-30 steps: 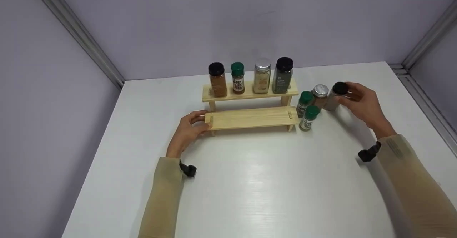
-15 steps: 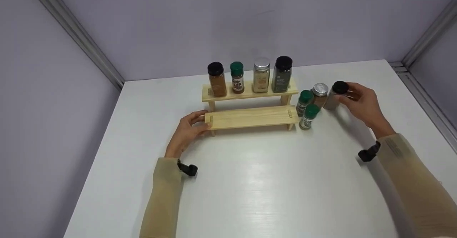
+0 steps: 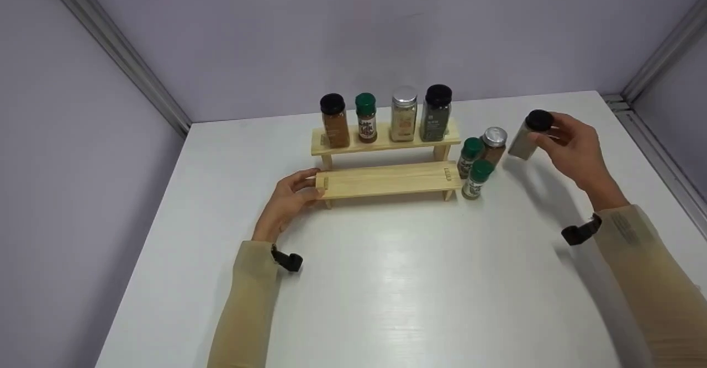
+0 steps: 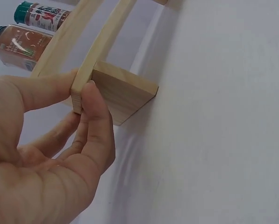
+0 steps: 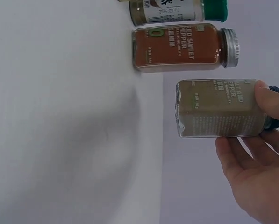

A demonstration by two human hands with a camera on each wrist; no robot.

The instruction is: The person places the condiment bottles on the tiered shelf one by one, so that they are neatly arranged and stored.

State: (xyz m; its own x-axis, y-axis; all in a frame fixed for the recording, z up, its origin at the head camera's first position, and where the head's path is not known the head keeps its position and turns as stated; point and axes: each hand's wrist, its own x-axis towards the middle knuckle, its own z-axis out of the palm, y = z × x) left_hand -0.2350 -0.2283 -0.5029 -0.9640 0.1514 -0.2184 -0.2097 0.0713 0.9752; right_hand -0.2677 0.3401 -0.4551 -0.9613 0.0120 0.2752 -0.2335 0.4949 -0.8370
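My right hand point(image 3: 577, 150) grips a black-capped salt and pepper jar point(image 5: 218, 109) near its cap, tilted and lifted off the table. My left hand point(image 3: 287, 199) pinches the left end of the lower wooden shelf point(image 4: 93, 56), thumb on one face and fingers on the other. That lower tier point(image 3: 386, 181) holds no jars. Behind it, the upper wooden tier point(image 3: 386, 146) bears a black-capped orange-brown jar point(image 3: 335, 122), a green-capped jar point(image 3: 367, 119), a silver-capped jar point(image 3: 404, 116) and a black-capped dark jar point(image 3: 436, 114).
Right of the shelf, close together on the white table point(image 3: 353, 290), stand a silver-capped red sweet pepper jar point(image 5: 176, 46) and two green-capped jars, one at the back point(image 3: 469, 155) and one in front point(image 3: 477, 180). A wall point(image 3: 353, 36) rises behind the table.
My right hand has raised the salt and pepper jar off the table and moved it right, away from the red sweet pepper jar. The left hand stays on the lower shelf's end.
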